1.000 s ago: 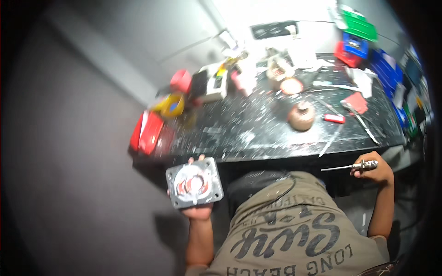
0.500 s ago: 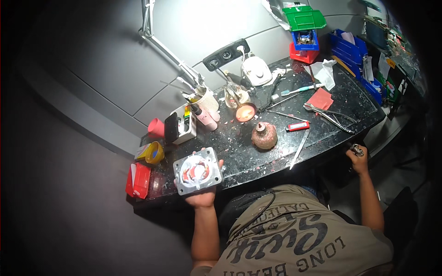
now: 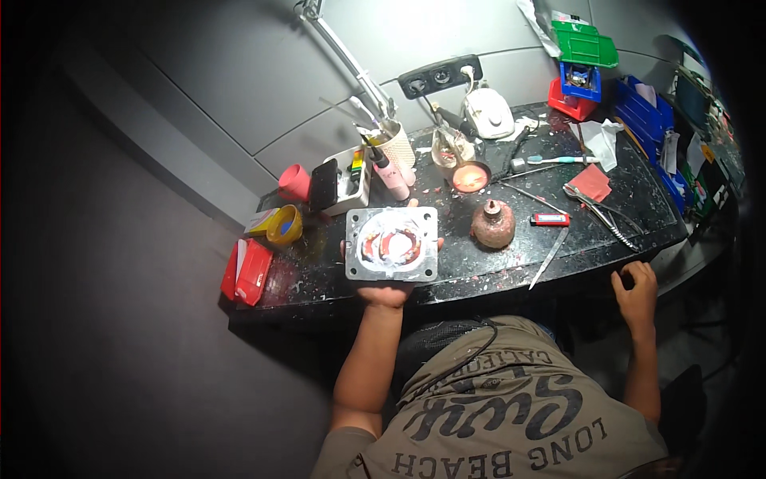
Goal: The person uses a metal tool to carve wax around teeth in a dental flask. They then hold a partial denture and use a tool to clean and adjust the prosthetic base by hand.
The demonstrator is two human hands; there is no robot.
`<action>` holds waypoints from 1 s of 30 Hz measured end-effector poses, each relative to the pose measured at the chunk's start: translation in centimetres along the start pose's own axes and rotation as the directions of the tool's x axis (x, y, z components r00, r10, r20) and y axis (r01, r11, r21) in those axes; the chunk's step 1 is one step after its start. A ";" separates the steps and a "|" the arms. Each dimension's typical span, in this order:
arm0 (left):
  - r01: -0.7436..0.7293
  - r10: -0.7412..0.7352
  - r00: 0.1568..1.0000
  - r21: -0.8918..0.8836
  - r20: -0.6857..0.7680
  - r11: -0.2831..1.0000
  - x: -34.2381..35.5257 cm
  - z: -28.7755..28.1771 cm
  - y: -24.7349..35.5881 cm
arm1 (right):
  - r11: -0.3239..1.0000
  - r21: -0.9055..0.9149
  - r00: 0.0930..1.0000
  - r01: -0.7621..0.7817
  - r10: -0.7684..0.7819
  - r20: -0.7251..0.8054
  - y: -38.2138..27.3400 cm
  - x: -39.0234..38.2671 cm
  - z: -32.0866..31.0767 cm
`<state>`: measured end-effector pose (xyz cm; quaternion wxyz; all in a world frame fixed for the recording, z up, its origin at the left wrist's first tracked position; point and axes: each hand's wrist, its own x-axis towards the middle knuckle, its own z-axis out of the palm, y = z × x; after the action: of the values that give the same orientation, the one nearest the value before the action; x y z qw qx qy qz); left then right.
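Above the table's front edge, my left hand (image 3: 386, 295) holds up a square metal denture flask half (image 3: 363, 267) from beneath, its fingertips showing past the edges. The flask has a hole in each corner, and white plaster with a red horseshoe-shaped band fills its middle. Over at the right, just off the table edge, my right hand (image 3: 638, 297) is loosely curled, with a dark gap between thumb and fingers. I see nothing in it. Right of the flask stands a round, wax-spattered burner (image 3: 492, 225) with a short neck.
On the black table (image 3: 471, 279) lie a red lighter (image 3: 550, 219), a knife-like blade (image 3: 549, 259), pliers (image 3: 602, 211), a blue-and-white toothbrush (image 3: 570, 160) and a pan of pink wax (image 3: 471, 177). Left are a yellow bowl (image 3: 284, 225) and red bin (image 3: 254, 271). A lamp arm (image 3: 343, 52) hangs behind.
My left hand has brought the flask half rightward and up, levelling it. A shiny metal piece seen earlier in my right hand no longer shows there. The whole view has shifted.
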<state>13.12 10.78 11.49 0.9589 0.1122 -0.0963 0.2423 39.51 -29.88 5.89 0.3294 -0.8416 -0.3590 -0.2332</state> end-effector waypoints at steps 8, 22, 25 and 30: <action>-0.063 0.062 0.998 0.143 0.016 0.988 -0.7 -1.1 -0.6 | 0.885 0.391 0.854 0.252 -0.394 0.341 -9.8 5.3 -2.5; -0.167 0.172 0.985 0.262 0.004 0.951 -1.6 -0.8 -1.1 | 0.828 0.400 0.767 0.394 -0.536 0.354 -10.8 5.6 1.6; -0.167 0.175 0.984 0.257 -0.009 0.952 -1.7 -1.0 -1.1 | 0.790 0.440 0.762 0.427 -0.576 0.296 -10.9 6.0 1.6; -0.219 0.250 0.966 0.296 -0.071 0.930 -2.0 -1.4 -1.0 | 0.745 0.418 0.751 0.519 -0.632 0.194 -12.3 6.8 1.4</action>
<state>12.03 9.36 9.46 0.9005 0.2239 -0.0213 0.3723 34.65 -19.36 13.99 0.3158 -0.6433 -0.6874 -0.1179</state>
